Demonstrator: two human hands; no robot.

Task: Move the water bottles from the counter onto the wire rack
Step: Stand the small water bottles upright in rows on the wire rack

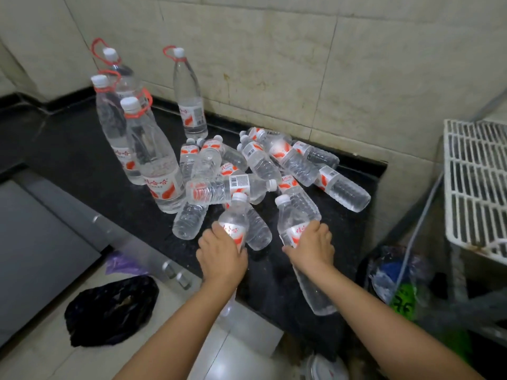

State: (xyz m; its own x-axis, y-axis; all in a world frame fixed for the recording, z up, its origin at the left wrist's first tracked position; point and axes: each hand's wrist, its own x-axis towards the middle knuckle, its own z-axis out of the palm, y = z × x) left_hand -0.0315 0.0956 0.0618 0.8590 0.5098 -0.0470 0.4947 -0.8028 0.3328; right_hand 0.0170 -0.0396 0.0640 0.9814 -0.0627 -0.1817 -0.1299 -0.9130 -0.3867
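Two small water bottles are in hand at the near edge of the pile: the left hand wraps its fingers around the label of one small bottle, cap pointing away, and the right hand closes over the label of a second small bottle, whose clear body runs back under the wrist. Just beyond them lies the heap of small bottles, a jumble on their sides, crossing and touching one another, red-and-white labels facing every way, all filled with clear water. To the left of the heap stand four tall bottles with red carry loops at the neck, three bunched together and one apart by the wall. All of it sits on the black speckled counter, backed by a beige tiled wall with stains. Off to the right, past the counter's end, the white wire rack shows a bare grid shelf, well apart from both hands. Below the rack sits a clear bag with blue and green items inside. On the pale floor at lower left lies a dark plastic bag.
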